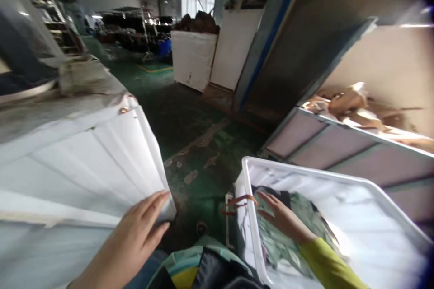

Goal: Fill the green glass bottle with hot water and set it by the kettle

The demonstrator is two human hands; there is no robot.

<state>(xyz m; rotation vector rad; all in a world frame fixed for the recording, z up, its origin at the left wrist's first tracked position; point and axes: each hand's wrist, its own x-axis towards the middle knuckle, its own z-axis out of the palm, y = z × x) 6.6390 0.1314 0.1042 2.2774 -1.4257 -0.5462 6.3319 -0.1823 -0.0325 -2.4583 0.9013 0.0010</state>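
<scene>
My left hand point(137, 228) hangs in front of the white-covered bin point(111, 158) on the left, fingers stretched out and nothing in them. Over the white plastic tub point(305, 174) at my lower right reaches my right hand point(280, 216), its fingers extended near the tub's left rim. Under that hand lies grey-green and black fabric point(298, 207) inside the tub; whether the fingertips touch it I cannot tell. A brown strap point(242, 199) is looped over the rim. More green and black cloth point(210, 262) shows at the bottom, close to my body.
A large bin with brown paper scraps point(356, 104) stands behind the tub. Farther ahead is a white box point(193, 58) heaped with dark brown material, beside a tall white panel point(237, 45). Green floor point(200, 144) runs between the left bin and the tub.
</scene>
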